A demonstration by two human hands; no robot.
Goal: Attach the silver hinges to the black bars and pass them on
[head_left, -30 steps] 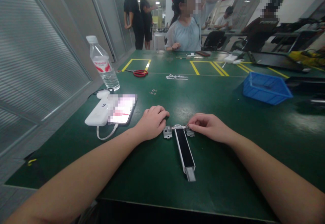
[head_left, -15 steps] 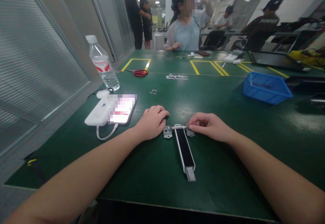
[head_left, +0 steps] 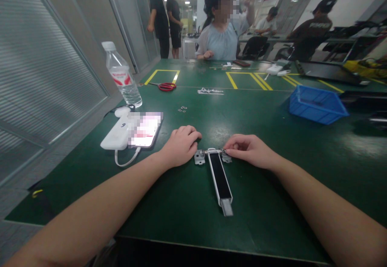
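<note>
A long pedal-like part (head_left: 220, 176) lies on the green table, with a black strip inside a white frame and a pale tab at its near end. Across its far end runs a thin metal rod between a left metal bracket (head_left: 199, 157) and a right metal bracket (head_left: 226, 158). My left hand (head_left: 180, 146) rests beside the left bracket, fingers loosely bent and thumb apart from the index finger. At the rod's right end, my right hand (head_left: 246, 149) is closed in a pinch. Its fingertips hide whatever is between them.
Several small metal rings (head_left: 182, 109) lie beyond my hands. To the left are a phone (head_left: 148, 132), a white power bank (head_left: 116, 134) and a water bottle (head_left: 123, 77). Red-handled scissors (head_left: 167, 86) and a blue bin (head_left: 317, 105) stand farther off. A person (head_left: 219, 37) is across the table.
My right fingertips have shifted very slightly at the rod's end. My left hand and the pedal-like part stay put. In the background, a standing person has lowered an arm.
</note>
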